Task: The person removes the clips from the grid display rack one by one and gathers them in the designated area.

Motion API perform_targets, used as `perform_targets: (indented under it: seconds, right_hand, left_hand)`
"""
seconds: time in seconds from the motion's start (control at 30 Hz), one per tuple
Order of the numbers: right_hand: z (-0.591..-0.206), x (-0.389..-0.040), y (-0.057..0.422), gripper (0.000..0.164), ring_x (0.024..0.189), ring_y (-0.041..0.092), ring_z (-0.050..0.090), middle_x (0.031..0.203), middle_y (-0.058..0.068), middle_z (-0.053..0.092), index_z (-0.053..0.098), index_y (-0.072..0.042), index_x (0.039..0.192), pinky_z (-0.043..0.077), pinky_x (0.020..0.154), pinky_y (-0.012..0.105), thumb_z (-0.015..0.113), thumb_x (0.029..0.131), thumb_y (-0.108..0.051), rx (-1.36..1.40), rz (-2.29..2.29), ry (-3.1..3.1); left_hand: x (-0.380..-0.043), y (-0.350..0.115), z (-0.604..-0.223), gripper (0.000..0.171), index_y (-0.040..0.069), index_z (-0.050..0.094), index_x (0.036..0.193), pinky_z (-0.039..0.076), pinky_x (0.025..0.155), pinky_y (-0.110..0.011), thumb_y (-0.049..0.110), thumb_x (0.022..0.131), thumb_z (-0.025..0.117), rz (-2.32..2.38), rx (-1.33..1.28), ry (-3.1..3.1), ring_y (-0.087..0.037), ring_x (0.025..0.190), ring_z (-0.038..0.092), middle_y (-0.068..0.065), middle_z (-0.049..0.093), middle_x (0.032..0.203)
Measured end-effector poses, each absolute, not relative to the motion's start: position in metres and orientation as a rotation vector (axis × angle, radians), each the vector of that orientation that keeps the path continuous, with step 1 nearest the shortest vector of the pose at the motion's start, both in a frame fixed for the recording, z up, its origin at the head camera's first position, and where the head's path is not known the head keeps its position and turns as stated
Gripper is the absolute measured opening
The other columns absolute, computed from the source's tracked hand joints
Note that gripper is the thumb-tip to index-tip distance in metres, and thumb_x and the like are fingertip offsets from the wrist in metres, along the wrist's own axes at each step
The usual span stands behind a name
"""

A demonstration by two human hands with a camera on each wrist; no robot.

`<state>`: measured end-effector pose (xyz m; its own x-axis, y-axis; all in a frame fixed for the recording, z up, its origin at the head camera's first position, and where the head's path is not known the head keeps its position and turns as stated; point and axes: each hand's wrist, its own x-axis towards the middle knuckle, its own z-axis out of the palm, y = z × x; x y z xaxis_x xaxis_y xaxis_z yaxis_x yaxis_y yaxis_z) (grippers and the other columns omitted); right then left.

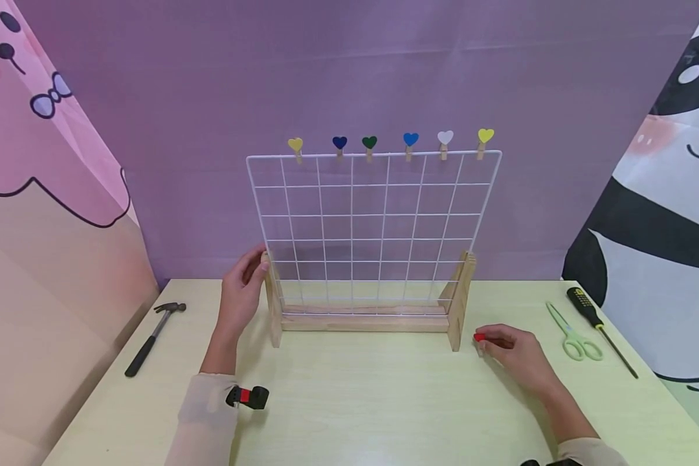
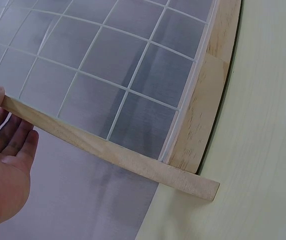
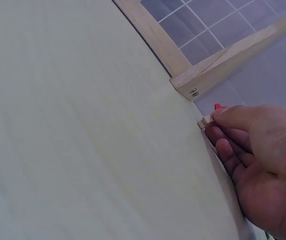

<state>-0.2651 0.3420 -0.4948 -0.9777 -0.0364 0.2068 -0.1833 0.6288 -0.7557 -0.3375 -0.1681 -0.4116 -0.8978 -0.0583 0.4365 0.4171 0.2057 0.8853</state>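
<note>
A white wire grid [image 1: 352, 215] stands upright in a wooden stand [image 1: 364, 323]. My left hand [image 1: 241, 294] holds the top of the stand's left upright [image 2: 118, 152], thumb on the near edge and fingers behind. My right hand [image 1: 515, 356] pinches a small wooden clothespin [image 3: 205, 120] with a red heart [image 1: 479, 337] between thumb and fingertips, low over the table right of the stand. Along the grid's top wire several heart clothespins are clipped: a yellow one [image 1: 295, 145] at the left, then dark blue, green, blue, white [image 1: 445, 137] and another yellow one [image 1: 486, 136].
A hammer [image 1: 155, 338] with a black handle lies at the table's left. Light green scissors [image 1: 572, 340] and a black and yellow screwdriver [image 1: 585, 307] lie to the right. Behind the table [image 1: 349, 395] hangs a purple cloth [image 1: 349, 71].
</note>
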Motion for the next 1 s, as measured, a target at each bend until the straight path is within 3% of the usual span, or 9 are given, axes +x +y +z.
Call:
perform_targets:
  seconds: [0.17,1.0]
  right_hand:
    - [-0.4982,-0.2665,0.3427,0.027,0.089,-0.006,0.067,0.110,0.018,0.078,0.072,0.000,0.120,0.052,0.077,0.008,0.075,0.094,-0.009,0.193,1.247,-2.646]
    - [-0.4995,-0.2672,0.3370,0.028,0.087,-0.006,0.064,0.111,0.012,0.079,0.073,-0.005,0.123,0.051,0.076,0.010,0.074,0.096,-0.013,0.086,1.124,-2.697]
  left_hand:
    - [-0.3381,-0.1669,-0.4106,0.044,0.007,0.054,0.148,0.046,0.103,-0.008,0.022,0.107,0.057,-1.739,-0.325,-2.109,-0.023,0.138,0.055,-0.015,0.058,0.149]
    - [-0.3362,-0.1681,-0.4103,0.045,0.009,0.053,0.149,0.046,0.102,-0.007,0.023,0.107,0.057,-1.752,-0.303,-2.134,-0.022,0.140,0.054,-0.012,0.057,0.151]
